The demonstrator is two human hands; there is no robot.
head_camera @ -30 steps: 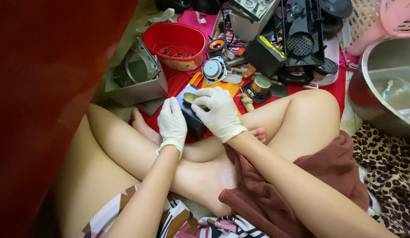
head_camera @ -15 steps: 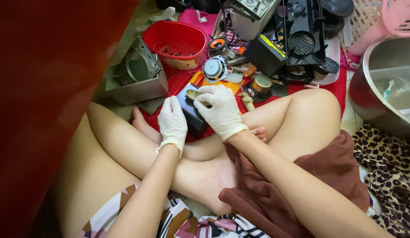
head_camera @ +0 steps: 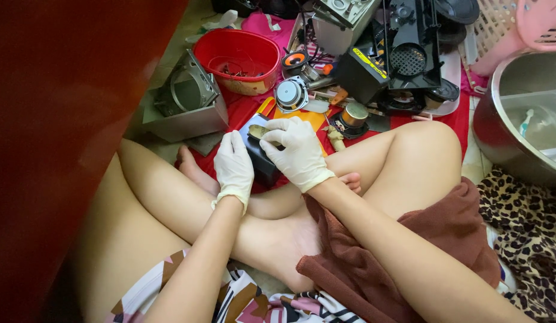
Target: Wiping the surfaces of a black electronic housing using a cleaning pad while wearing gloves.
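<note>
You sit cross-legged on the floor with both gloved hands on a small dark box (head_camera: 261, 157) that rests on the red cloth (head_camera: 242, 110) just in front of your shins. Your left hand (head_camera: 233, 164) is wrapped around the near left side of the box, fingers closed on it. Your right hand (head_camera: 297, 149) lies over the top right of the box, its fingers curled down onto a small brass-coloured part (head_camera: 258, 130) at the box's upper end; how firmly they pinch that part you cannot tell, since the fingertips cover it.

Just beyond the box lies a yellow-orange flat piece (head_camera: 308, 116), partly under your right hand. Past that sits a round silver speaker (head_camera: 290, 94), and near it a smaller speaker with an orange cone (head_camera: 294, 60). To the right of your right hand stands a short brass-coloured cylinder (head_camera: 354, 113).

A red bowl (head_camera: 245, 54) holding a few small bits sits further back on the cloth, and left of it a grey metal housing (head_camera: 185, 101) with a round opening stands tilted. A black plastic casing with a round grille (head_camera: 406, 57) rises at the back right. A large steel basin (head_camera: 520, 113) is at the far right, well apart from your hands, with a pink basket (head_camera: 517, 24) behind it. A brown cloth (head_camera: 409, 251) covers your right thigh.
</note>
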